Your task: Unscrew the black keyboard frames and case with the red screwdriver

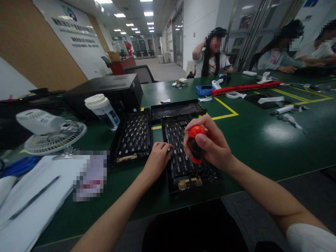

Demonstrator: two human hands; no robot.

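right hand [212, 147] grips a red-and-black screwdriver [196, 145] upright over an open black panel [183, 154] near the worktop's front edge [252, 154]; left hand [157, 159] rests loosely curled on the panel's left side, holding nothing.

Electronics workshop: green marked bench [262, 140], seated co-workers [214, 56].

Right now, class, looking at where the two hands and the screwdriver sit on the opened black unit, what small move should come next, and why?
Probably a slow turn of the screwdriver. The right hand grips its red handle upright, shaft pointing down into the black unit, while the left hand rests on the unit's left edge, steadying it. The tip itself is hidden.
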